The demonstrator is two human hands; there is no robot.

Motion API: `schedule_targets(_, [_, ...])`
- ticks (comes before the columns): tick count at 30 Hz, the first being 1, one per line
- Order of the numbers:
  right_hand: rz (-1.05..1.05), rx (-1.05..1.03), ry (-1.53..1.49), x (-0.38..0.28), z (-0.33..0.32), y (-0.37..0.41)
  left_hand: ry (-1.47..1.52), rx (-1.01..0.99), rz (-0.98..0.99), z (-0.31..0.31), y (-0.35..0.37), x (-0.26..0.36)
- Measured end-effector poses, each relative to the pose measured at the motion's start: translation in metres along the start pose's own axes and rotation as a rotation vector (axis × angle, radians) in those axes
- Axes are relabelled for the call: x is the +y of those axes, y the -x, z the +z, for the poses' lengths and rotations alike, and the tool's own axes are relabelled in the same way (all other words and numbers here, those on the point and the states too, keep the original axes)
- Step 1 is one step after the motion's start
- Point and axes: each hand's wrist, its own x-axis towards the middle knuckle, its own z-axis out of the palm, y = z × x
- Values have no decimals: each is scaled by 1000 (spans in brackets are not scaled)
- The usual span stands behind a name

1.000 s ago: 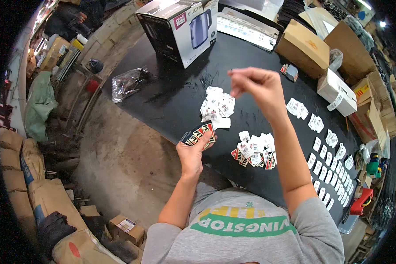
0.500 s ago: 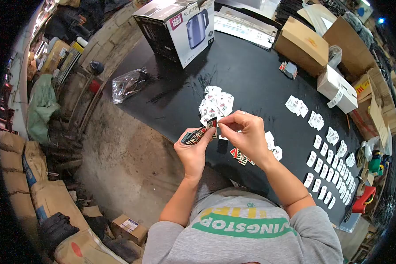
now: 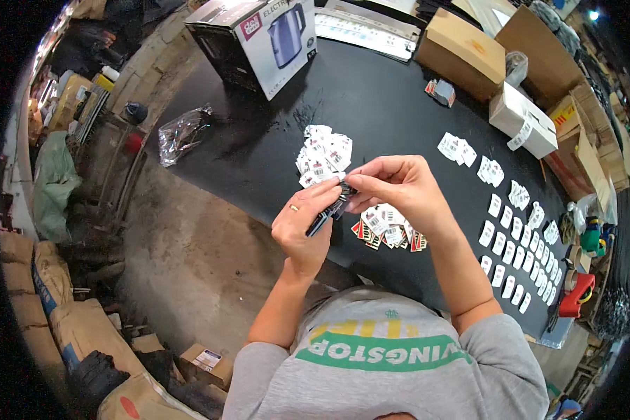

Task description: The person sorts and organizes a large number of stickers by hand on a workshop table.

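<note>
1. Above the near edge of the tabletop (image 3: 385,105), both hands meet on one stack (image 3: 331,208) of dark tags, held clear of the surface.
2. Left hand (image 3: 302,227): closed around the lower end of the stack, with the back of the hand toward the camera and a ring on one finger.
3. Right hand (image 3: 399,187): fingertips (image 3: 357,189) pinched shut on the upper end of the stack. Whether they grip one tag or several cannot be told.
4. Key relation: the long axis of the stack runs from lower left to upper right in the view, from the left palm toward the right fingertips. The stack lies to the left of the right hand and just to the right of the left hand. Both hands touch it, and the left appears to carry most of its length.
5. Mixed pile (image 3: 388,232) of red-black and white tags: flat on the tabletop beneath the right wrist, near the stack but not touching it.
6. White pile (image 3: 323,155): on the tabletop just beyond the hands, close to the upper end of the stack but apart from it.
7. Rows (image 3: 518,241) of single white tags: to the right, well apart from both hands.
8. Far side: kettle box (image 3: 259,35), plastic bag (image 3: 182,133) and cardboard boxes (image 3: 469,52), all out of reach of the hands as posed.
</note>
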Motion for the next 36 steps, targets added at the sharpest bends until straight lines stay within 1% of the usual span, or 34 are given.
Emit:
schedule_targets(1, [-6,39,21,-2,-3,3,-38,-24,88,3,-1,1])
schedule_targets(2, [-4,50,22,-2,-8,7,-27,-29,86,6,2,2])
schedule_targets(4, [-32,126,130,-2,-22,13,149,-66,-125,16,11,8])
schedule_targets(5, [-74,192,170,-2,-29,14,201,-101,-288,22,16,15])
schedule_targets(6, [-164,221,212,5,-41,12,284,-171,-511,27,25,17])
schedule_targets(8, [-149,346,283,12,-60,10,348,-306,-754,34,40,18])
schedule_targets(10, [-120,384,310,21,-74,10,411,-401,-855,43,56,17])
schedule_targets(12, [-15,410,347,33,-89,8,400,-439,-838,51,67,18])
schedule_targets(14, [10,432,376,50,-102,4,407,-488,-860,55,80,15])
schedule_targets(16, [44,416,376,67,-117,-5,439,-524,-969,53,82,20])
schedule_targets(17, [66,432,370,70,-118,-9,435,-521,-964,51,83,20])
schedule_targets(19, [83,436,412,77,-119,-17,333,-482,-821,45,83,18])
schedule_targets(21, [150,451,532,80,-123,-26,261,-464,-824,31,78,20])
schedule_targets(22, [144,442,533,81,-122,-34,199,-459,-828,25,76,20])
schedule_targets(24, [-343,547,1148,83,-118,-49,148,-452,-800,16,74,14])
schedule_targets(25, [-279,561,1082,74,-109,-61,287,-400,-928,14,73,13])
schedule_targets(26, [-282,559,1082,73,-105,-78,429,-347,-1054,12,72,10])
schedule_targets(27, [-242,512,998,74,-104,-97,510,-389,-1108,9,69,7])
schedule_targets(28, [-205,465,915,76,-103,-118,511,-387,-1105,11,69,5])
schedule_targets(30, [-138,483,788,84,-104,-164,875,-132,-1401,17,67,2])
schedule_targets(31, [-120,526,801,90,-106,-187,979,-134,-1432,14,65,-1])
schedule_targets(32, [-101,567,812,92,-105,-205,978,-129,-1428,13,63,-2])
schedule_targets(33, [-105,562,811,88,-99,-217,1069,-108,-1471,10,61,-3])
schedule_targets(34, [-52,610,852,86,-94,-227,1160,-84,-1514,8,60,-4])
schedule_targets(35, [0,657,894,85,-89,-234,1167,-93,-1523,5,61,-5])
schedule_targets(36, [-2,652,894,85,-86,-238,1166,-88,-1521,4,60,-7])
